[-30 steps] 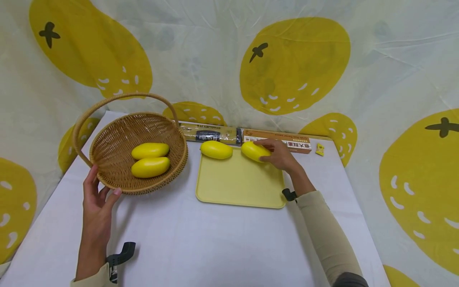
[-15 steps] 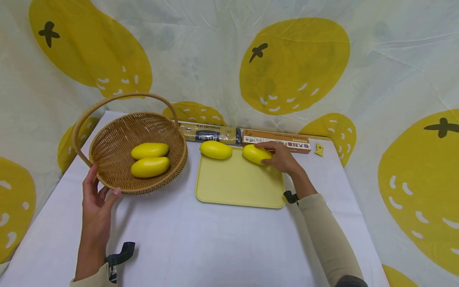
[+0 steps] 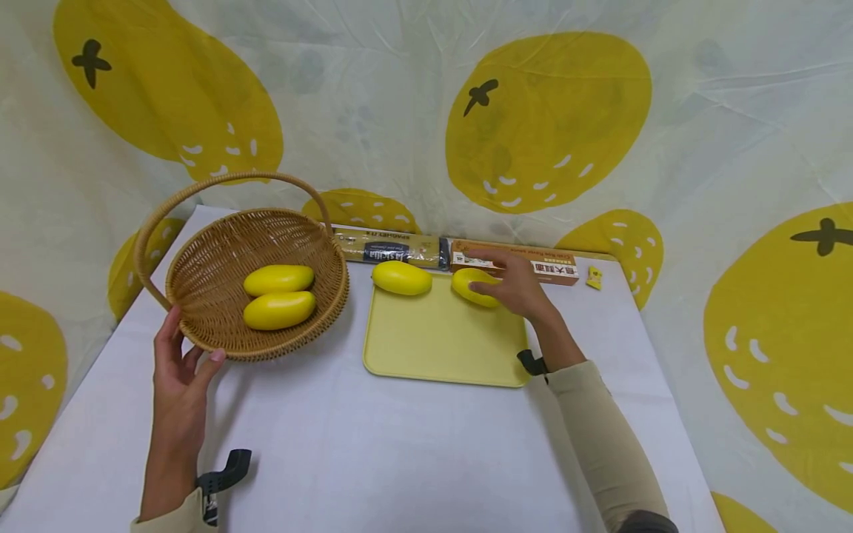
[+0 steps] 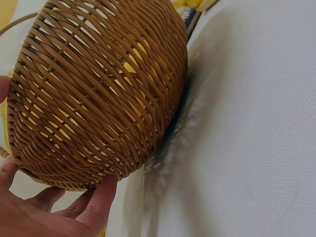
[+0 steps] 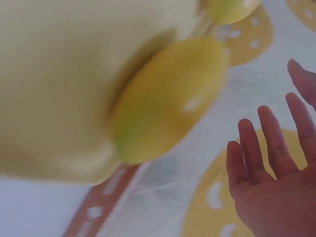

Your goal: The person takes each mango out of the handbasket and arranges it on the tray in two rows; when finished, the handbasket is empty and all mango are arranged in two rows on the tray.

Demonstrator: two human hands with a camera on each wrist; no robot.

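My left hand (image 3: 180,400) holds the near left side of a wicker basket (image 3: 200,259) with a tall hoop handle. In the left wrist view, fingers (image 4: 101,205) press against the basket's woven wall (image 4: 94,94). Two yellow mangoes, a front one (image 3: 280,311) and a back one (image 3: 278,280), lie inside the basket. On the pale yellow tray (image 3: 443,348) rest a left mango (image 3: 402,278) and a right mango (image 3: 472,285). Over the right mango hovers my right hand (image 3: 518,285). In the right wrist view that hand (image 5: 276,182) has spread, extended fingers, apart from the green-tipped mango (image 5: 170,101).
Behind the tray lie a spaghetti pack (image 3: 389,248) and a brown-and-white sauce box (image 3: 513,260). A small yellow packet (image 3: 594,277) sits at the back right. A fruit-print curtain (image 3: 373,111) hangs behind the white-covered table (image 3: 373,459).
The right mango has shifted slightly right and down on the tray, and my right hand has let go of it, fingers lifting off. The left hand and basket have stayed still.
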